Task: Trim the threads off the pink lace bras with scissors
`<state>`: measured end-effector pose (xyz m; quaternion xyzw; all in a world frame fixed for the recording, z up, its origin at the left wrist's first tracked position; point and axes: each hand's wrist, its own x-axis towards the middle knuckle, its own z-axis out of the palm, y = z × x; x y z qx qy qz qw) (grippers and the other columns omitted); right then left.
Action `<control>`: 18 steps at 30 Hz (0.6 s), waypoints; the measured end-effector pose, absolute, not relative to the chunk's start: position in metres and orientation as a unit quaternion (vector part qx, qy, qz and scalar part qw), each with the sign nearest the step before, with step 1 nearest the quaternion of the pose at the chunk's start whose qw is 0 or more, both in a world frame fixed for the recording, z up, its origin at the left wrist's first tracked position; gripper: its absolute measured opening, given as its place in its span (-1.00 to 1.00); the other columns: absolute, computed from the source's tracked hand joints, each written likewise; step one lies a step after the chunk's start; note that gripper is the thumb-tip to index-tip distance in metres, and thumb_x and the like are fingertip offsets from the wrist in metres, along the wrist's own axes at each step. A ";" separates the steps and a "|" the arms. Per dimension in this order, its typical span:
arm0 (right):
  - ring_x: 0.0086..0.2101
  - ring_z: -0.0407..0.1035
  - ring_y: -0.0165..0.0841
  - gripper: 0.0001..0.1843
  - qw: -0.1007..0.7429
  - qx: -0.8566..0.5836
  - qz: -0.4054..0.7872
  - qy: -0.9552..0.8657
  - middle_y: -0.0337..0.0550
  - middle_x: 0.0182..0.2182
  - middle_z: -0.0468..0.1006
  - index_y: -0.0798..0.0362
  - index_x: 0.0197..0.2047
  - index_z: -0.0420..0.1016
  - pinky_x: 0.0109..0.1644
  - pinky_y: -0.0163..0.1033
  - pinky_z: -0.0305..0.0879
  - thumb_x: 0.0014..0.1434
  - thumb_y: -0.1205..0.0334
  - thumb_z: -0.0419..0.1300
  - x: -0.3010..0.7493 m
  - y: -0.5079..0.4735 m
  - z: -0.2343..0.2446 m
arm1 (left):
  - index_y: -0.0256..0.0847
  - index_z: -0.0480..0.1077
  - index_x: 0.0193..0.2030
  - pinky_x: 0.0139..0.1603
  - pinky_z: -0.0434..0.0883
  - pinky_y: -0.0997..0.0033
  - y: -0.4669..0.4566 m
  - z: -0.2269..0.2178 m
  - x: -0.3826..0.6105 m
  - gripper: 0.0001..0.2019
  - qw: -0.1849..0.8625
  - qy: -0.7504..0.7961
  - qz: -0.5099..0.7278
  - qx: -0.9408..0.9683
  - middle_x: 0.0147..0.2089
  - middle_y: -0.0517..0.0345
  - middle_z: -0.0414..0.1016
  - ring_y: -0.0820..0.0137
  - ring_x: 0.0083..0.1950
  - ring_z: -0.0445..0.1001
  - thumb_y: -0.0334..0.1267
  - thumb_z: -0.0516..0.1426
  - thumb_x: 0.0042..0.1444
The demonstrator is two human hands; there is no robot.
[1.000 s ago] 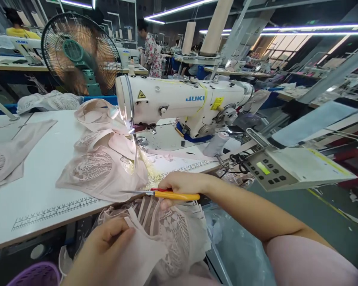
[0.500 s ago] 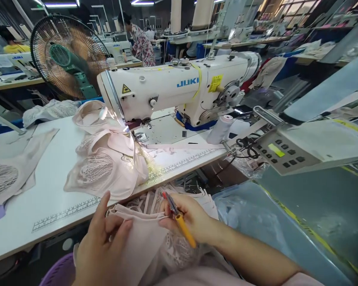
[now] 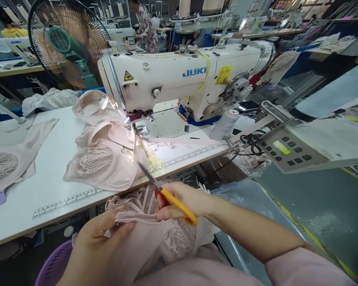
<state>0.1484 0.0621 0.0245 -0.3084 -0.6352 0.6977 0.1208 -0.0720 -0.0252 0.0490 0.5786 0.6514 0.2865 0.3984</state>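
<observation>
My left hand (image 3: 95,238) pinches the top edge of a pale pink bra (image 3: 150,238) with lace cups, which hangs over my lap. In my right hand (image 3: 181,194) is a pair of scissors (image 3: 183,208) with orange handles and a red part near the pivot. Their blades point up and left, toward the table edge. The right thumb and fingers also press on the bra's edge, close to the left hand. Just beyond the blades, another pale pink bra (image 3: 104,165) lies on the sewing table (image 3: 56,159), partly at the needle area.
A white JUKI sewing machine (image 3: 167,79) stands ahead, a thread cone (image 3: 223,125) beside its base. At right is a control box (image 3: 298,149). A fan (image 3: 68,43) stands back left; a purple basket (image 3: 53,264) sits below. A person in a floral garment (image 3: 146,26) stands behind.
The scissors have swung round, so their blades now reach up past my right hand. My left fingers have closed on the bra's edge. The view has tilted slightly downward.
</observation>
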 end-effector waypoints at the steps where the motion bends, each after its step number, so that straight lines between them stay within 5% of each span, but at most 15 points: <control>1: -0.52 0.25 -0.48 -0.60 0.085 -0.299 0.681 -0.663 -0.31 -0.54 0.39 0.10 -0.44 0.31 -0.47 -0.38 0.18 -0.15 0.04 0.40 0.147 0.067 0.027 | -0.05 0.60 -0.33 -0.07 0.39 0.36 -0.026 0.050 -0.072 -0.84 0.393 0.650 0.279 0.588 -0.23 0.12 0.61 0.16 -0.14 0.51 -0.12 0.21 0.00; 7: -0.51 0.25 -0.43 -0.86 -0.116 -0.242 0.462 -0.845 -0.26 -0.52 0.38 0.10 -0.45 0.31 -0.52 -0.36 0.11 -0.03 0.33 0.25 0.127 0.076 0.047 | -0.11 0.51 -0.49 -0.30 0.42 0.46 -0.028 0.057 -0.066 -0.83 0.345 0.605 0.260 0.669 -0.37 0.12 0.50 0.29 -0.31 0.47 -0.16 0.16 0.04; 11: -0.41 0.33 -0.29 -0.80 -0.079 -0.319 0.325 -0.887 -0.05 -0.34 0.46 0.14 -0.31 0.31 -0.52 -0.31 0.12 -0.06 0.36 0.21 0.120 0.074 0.058 | -0.07 0.52 -0.38 -0.31 0.43 0.49 -0.035 0.049 -0.067 -0.85 0.329 0.615 0.239 0.676 -0.38 0.17 0.49 0.33 -0.32 0.47 -0.15 0.14 0.07; 14: -0.34 0.36 -0.30 -0.69 -0.004 -0.331 0.408 -0.851 -0.03 -0.22 0.46 0.13 -0.25 0.30 -0.47 -0.34 0.20 -0.13 0.43 0.23 0.124 0.077 0.056 | -0.07 0.54 -0.28 -0.21 0.46 0.48 -0.039 0.040 -0.073 -0.79 0.353 0.662 0.265 0.605 -0.29 0.15 0.56 0.27 -0.18 0.52 -0.05 0.17 0.05; 18: -0.39 0.34 -0.41 -0.72 0.103 -0.264 0.694 -0.662 -0.17 -0.32 0.44 0.09 -0.28 0.30 -0.38 -0.34 0.29 -0.06 0.29 0.28 0.134 0.073 0.038 | -0.07 0.50 -0.14 -0.19 0.46 0.53 -0.041 0.037 -0.074 -0.65 0.421 0.708 0.369 0.431 -0.16 0.15 0.60 0.28 -0.11 0.54 0.02 0.25 -0.06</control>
